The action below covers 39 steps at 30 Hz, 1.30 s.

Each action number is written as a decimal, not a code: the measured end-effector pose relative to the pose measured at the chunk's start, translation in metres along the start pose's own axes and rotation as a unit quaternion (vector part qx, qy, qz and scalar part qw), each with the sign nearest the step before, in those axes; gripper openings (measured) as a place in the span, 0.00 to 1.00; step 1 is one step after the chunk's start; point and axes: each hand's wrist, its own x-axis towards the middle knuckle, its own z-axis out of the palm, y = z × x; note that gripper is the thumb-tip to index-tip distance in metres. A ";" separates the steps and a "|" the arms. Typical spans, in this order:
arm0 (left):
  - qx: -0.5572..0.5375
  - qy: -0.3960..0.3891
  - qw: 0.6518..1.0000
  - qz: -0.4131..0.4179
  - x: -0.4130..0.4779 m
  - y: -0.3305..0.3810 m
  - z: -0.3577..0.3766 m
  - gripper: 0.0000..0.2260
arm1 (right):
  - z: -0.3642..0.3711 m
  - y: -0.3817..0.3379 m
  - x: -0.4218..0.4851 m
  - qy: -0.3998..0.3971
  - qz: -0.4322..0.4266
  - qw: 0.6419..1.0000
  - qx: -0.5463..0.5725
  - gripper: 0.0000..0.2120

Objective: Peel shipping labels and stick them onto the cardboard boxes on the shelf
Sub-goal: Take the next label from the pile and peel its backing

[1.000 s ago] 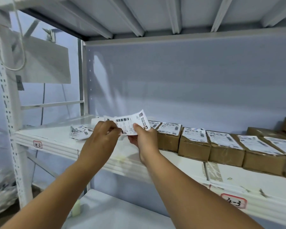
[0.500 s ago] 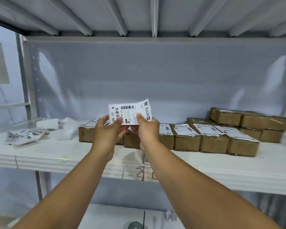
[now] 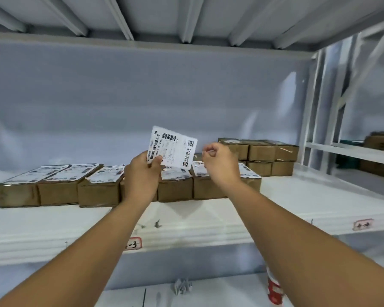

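Observation:
My left hand [image 3: 142, 173] pinches the lower left corner of a white shipping label [image 3: 175, 147] with barcodes, held upright above the shelf. Just to the label's right is my right hand [image 3: 220, 162], its fingers curled and thumb against forefinger, apart from the sheet and holding nothing I can make out. Behind both hands a row of flat cardboard boxes [image 3: 58, 187] lies on the white shelf [image 3: 308, 204], each with a label on top. A stack of unlabelled boxes [image 3: 273, 156] stands at the back right.
A shelf deck with ribs runs overhead. White uprights [image 3: 317, 107] bound the bay on the right, with more boxes [image 3: 379, 142] on the neighbouring shelf. On the lower shelf lie a crumpled paper scrap [image 3: 182, 286] and a red can [image 3: 275, 289].
My view has swung right along the shelf. My right hand has let go of the label and moved right; my left hand alone holds it, tilted more upright.

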 end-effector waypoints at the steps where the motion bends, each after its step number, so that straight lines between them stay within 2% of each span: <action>1: 0.036 0.002 0.999 0.018 0.006 0.001 0.004 0.08 | -0.008 0.008 0.008 -0.002 -0.006 0.999 -0.033 0.06; 4: 0.104 -0.011 0.993 0.047 0.027 -0.002 0.018 0.09 | -0.015 0.019 0.035 -0.022 -0.028 0.990 -0.139 0.09; 8: 0.132 -0.022 0.989 0.056 0.049 -0.010 0.034 0.08 | 0.006 0.022 0.074 -0.119 -0.023 0.943 -0.309 0.08; 10: 0.139 -0.005 0.988 0.065 0.054 -0.015 0.038 0.08 | 0.018 0.021 0.088 -0.159 -0.001 0.924 -0.346 0.04; 15: 0.199 0.028 0.975 0.094 0.051 -0.026 0.040 0.11 | 0.043 0.026 0.118 -0.193 0.040 0.897 -0.395 0.10; 19: 0.140 0.008 0.986 0.085 0.052 -0.030 0.043 0.10 | 0.053 0.033 0.132 -0.214 0.071 0.879 -0.421 0.18; 22: 0.055 0.003 0.998 0.029 0.054 -0.032 0.041 0.09 | 0.063 0.042 0.139 -0.222 0.093 0.857 -0.456 0.23; 25: -0.040 0.001 0.999 -0.022 0.060 -0.035 0.037 0.04 | 0.075 0.044 0.140 -0.222 0.138 0.851 -0.456 0.35; 27: -0.091 -0.009 0.995 -0.041 0.064 -0.037 0.035 0.04 | 0.081 0.046 0.140 -0.219 0.150 0.859 -0.438 0.36; 30: -0.132 -0.015 0.990 -0.053 0.065 -0.037 0.032 0.06 | 0.082 0.050 0.141 -0.163 0.145 0.903 -0.370 0.23; 32: -0.153 -0.006 0.986 -0.065 0.066 -0.037 0.031 0.04 | 0.080 0.052 0.144 -0.088 0.131 0.930 -0.331 0.19; 35: -0.173 -0.004 0.982 -0.078 0.067 -0.038 0.031 0.06 | 0.076 0.047 0.145 -0.001 0.094 0.957 -0.274 0.24; 39: -0.168 -0.015 0.983 -0.073 0.066 -0.036 0.031 0.07 | 0.066 0.032 0.144 0.013 0.063 0.982 -0.178 0.25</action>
